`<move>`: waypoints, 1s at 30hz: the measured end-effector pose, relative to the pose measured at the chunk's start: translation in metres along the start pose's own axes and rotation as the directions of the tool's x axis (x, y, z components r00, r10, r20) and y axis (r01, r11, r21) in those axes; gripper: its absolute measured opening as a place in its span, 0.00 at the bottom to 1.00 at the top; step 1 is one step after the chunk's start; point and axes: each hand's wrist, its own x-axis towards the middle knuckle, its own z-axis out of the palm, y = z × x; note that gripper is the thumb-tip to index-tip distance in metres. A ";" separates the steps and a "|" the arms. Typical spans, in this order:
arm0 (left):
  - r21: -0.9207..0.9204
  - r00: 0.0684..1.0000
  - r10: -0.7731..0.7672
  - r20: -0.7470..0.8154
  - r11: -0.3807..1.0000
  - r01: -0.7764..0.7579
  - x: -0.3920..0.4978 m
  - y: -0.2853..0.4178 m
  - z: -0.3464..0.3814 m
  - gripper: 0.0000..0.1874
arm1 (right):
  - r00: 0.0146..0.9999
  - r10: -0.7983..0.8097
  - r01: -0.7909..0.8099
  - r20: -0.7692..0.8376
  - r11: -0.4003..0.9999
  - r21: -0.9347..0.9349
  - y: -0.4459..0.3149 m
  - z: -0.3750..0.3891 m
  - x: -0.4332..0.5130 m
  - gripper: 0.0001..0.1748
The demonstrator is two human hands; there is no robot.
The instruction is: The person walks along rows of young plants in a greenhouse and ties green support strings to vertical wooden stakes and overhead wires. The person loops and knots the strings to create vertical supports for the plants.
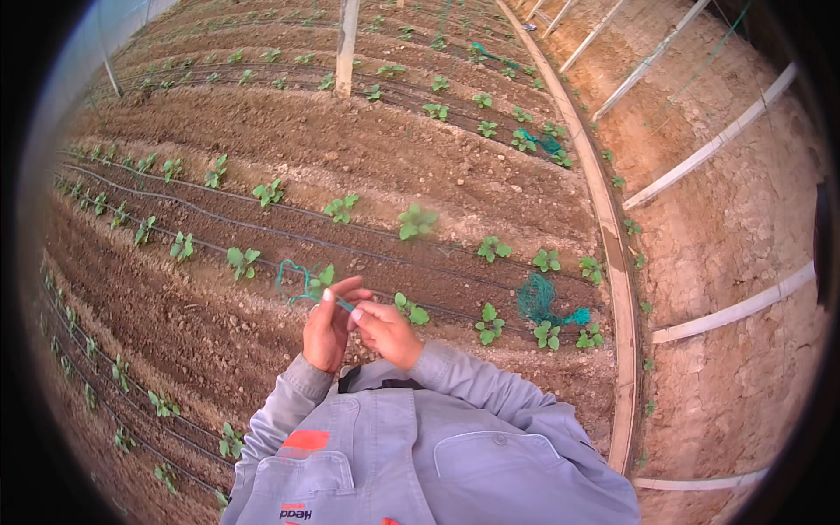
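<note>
My left hand (327,328) and my right hand (387,331) meet low in front of my body, in grey sleeves. A thin piece of green twine (298,267) runs between them. The right thumb and fingers pinch it, while at the left hand it passes between thumb and fingers. Its loose, bent end hangs out to the left, over the soil. Just behind my left fingers stands a young leafy plant (323,277), partly covered by them. Another seedling (411,310) grows close to the right of my right hand.
On the soil at right lies a bundle of green twine (539,298) among seedlings. Black drip lines (262,228) run along the planted rows. A wooden board (613,243) edges the bed, beside an earthen wall with slanted pale poles (712,141). A post (346,49) rises farther off.
</note>
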 end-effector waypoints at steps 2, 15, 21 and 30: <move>-0.030 0.999 0.007 0.051 1.000 -0.006 -0.001 -0.003 -0.002 0.31 | 0.992 0.123 -0.116 -0.034 0.980 0.164 -0.002 -0.005 -0.004 0.18; 0.015 0.993 0.110 -0.037 0.994 -0.110 -0.008 -0.001 -0.007 0.32 | 0.979 0.204 -0.198 -0.008 0.961 0.191 -0.004 0.000 -0.015 0.18; -0.070 0.997 0.033 0.072 0.997 -0.028 -0.015 -0.016 -0.003 0.32 | 0.994 0.079 -0.091 0.078 0.983 0.162 0.009 0.001 -0.017 0.20; -0.207 0.971 -0.038 -0.236 0.978 -0.012 -0.002 -0.009 -0.002 0.14 | 0.943 -0.332 0.325 0.034 0.888 -0.324 0.051 -0.008 -0.008 0.19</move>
